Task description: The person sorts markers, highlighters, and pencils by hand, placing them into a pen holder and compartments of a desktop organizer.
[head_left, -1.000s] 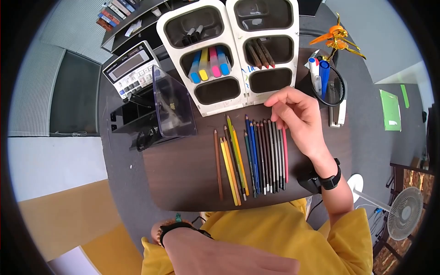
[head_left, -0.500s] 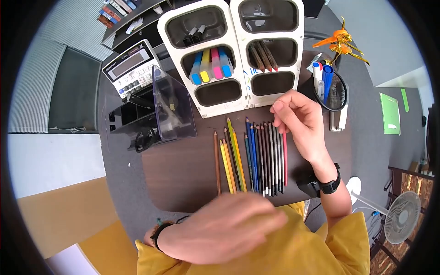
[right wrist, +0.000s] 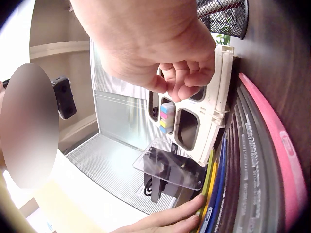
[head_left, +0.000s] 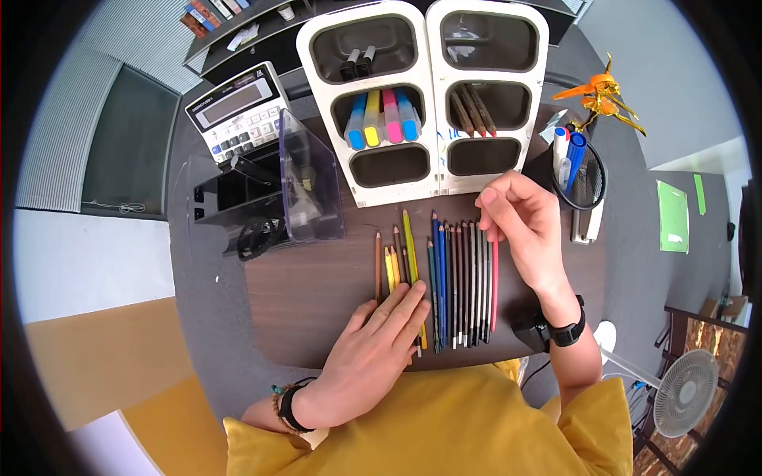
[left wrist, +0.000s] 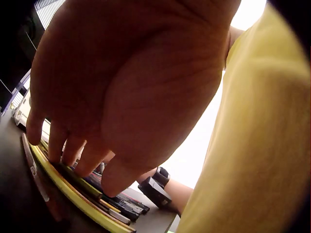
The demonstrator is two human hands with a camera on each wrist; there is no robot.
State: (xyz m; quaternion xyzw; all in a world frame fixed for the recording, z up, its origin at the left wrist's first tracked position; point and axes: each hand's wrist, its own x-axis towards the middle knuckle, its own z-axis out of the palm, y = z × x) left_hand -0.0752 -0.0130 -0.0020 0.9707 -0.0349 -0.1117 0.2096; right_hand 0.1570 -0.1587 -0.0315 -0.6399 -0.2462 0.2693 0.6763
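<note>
My left hand (head_left: pixel 361 365) lies with straight fingers across the yellow-and-green group of coloured pencils, near the olive-green pencil (head_left: pixel 409 238) and the yellow pencil (head_left: pixel 388 270). A brown pencil (head_left: pixel 378 262) lies at that group's left edge. In the left wrist view the fingers of the left hand (left wrist: pixel 131 82) reach down onto the row. My right hand (head_left: pixel 528 230), loosely curled and holding nothing, hovers by the upper tips of the second group. That group runs from teal and blue pencils (head_left: pixel 442 293) through dark and grey pencils (head_left: pixel 479 293) to a pink pencil (head_left: pixel 494 293).
Behind the pencils stands a white organizer (head_left: pixel 434 159) with highlighters (head_left: pixel 371 127) and red-tipped dark pencils (head_left: pixel 474 115) in its compartments. A clear-and-black desk caddy (head_left: pixel 309 182) and a calculator (head_left: pixel 234 107) are left; a mesh pen cup (head_left: pixel 589 182) stands right.
My left hand has swung up from near the body onto the yellow-and-green pencils. My right hand has stayed near the pencil tips, its fingers slightly more drawn in. The head view has shifted a little.
</note>
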